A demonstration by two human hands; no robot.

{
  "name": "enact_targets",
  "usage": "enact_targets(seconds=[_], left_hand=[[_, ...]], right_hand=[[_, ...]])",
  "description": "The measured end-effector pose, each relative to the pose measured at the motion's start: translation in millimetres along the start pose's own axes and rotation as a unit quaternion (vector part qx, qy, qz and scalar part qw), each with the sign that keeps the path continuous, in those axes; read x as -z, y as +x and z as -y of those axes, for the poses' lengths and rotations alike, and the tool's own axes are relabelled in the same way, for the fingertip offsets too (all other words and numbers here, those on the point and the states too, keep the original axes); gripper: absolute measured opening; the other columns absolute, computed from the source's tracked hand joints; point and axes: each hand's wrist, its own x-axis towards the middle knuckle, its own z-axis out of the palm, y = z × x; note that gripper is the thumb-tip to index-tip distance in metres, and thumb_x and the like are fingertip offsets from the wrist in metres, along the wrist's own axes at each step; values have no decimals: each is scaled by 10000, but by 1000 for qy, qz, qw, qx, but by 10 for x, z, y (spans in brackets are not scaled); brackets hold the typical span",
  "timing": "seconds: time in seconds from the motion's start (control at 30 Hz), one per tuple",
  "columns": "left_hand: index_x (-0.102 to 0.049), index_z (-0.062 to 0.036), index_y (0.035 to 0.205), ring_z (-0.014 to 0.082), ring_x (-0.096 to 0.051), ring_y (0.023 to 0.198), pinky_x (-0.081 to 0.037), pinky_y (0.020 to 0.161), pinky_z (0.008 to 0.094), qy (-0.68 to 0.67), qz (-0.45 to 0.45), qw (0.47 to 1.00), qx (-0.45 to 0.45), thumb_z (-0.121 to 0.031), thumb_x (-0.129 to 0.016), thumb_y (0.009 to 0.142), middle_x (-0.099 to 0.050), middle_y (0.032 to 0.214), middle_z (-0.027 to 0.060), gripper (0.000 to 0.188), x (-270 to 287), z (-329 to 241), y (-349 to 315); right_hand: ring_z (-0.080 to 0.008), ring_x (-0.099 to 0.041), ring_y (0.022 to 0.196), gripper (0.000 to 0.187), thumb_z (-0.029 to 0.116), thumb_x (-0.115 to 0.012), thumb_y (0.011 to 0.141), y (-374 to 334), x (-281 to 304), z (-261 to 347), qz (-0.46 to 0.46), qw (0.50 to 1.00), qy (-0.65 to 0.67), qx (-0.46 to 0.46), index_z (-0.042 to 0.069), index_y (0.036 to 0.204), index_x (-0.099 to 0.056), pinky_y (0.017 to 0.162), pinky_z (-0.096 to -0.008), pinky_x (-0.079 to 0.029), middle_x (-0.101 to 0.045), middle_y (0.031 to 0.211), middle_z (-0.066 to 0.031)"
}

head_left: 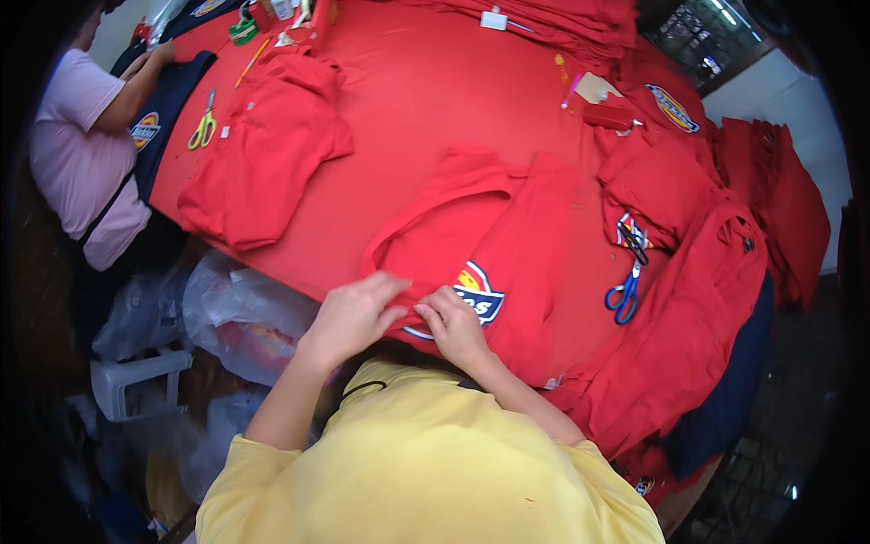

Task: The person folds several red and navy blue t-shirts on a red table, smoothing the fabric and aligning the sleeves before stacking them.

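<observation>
Cloth first: what is being handled?
A red garment with a rounded logo patch, lying at the near edge of the red-covered table, right in front of the wearer's yellow shirt.

And the fingers?
The right hand pinches the garment between thumb and fingertips, partly covering the patch. The left hand is just beside it, fingers curled at the garment's edge, but blurred; I cannot tell whether they grip.

What lies around it?
To the right, blue-handled scissors, then more red clothing spread toward the table's edge. To the left, a crumpled red garment heap, with yellow-handled scissors and an orange pencil near it.

Farther out?
At the far left, a co-worker in a pink top has a navy garment at hand. Below the table's left side are clear plastic bags and a pale stool.
</observation>
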Motion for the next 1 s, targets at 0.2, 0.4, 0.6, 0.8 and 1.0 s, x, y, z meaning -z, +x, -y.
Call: enact_targets(seconds=[0.2,0.4,0.6,0.8,1.0], left_hand=[[-551,15,768,160,-477,619,-410,588,316,-83,-130,975,158,-147,-640,899,-488,668,90,226,196,130,-7],[-637,-25,1026,324,-583,1013,-485,858,379,23,-215,972,88,-60,-620,862,-599,1021,147,169,206,43,343],[-592,-30,1187,364,-590,1055,-488,891,425,-134,-83,971,-179,-110,-582,909,-573,1154,183,290,-1252,-442,1775],[-590,-73,1139,388,-606,984,-515,811,476,28,-46,995,-86,-258,-600,902,-575,1098,166,301,-1771,-517,2680],[-559,-35,1009,399,-589,948,-478,811,470,-92,-132,983,-92,-200,-570,926,-580,1027,174,185,-1844,-280,2816]], right_hand=[[-318,-626,872,159,7,-589,882,-252,561,148,-96,995,-29,-7,29,1019,-667,729,-391,-513,-561,991,-140],[-340,-602,941,214,3,-614,827,-825,1172,-318,-143,950,-228,-160,18,1038,-645,801,-417,-507,-562,1025,-140],[-298,-574,954,282,75,-658,783,-732,1030,-341,-116,952,-283,-10,37,1058,-613,843,-423,-442,-557,1064,-129],[-258,-574,904,235,199,-640,845,-976,1154,-385,-45,947,-309,-80,69,1039,-611,786,-412,-395,-592,903,-95],[-297,-565,896,217,272,-613,893,-1564,1498,-604,-152,939,-193,-241,55,882,-604,806,-419,-393,-568,908,-109]])
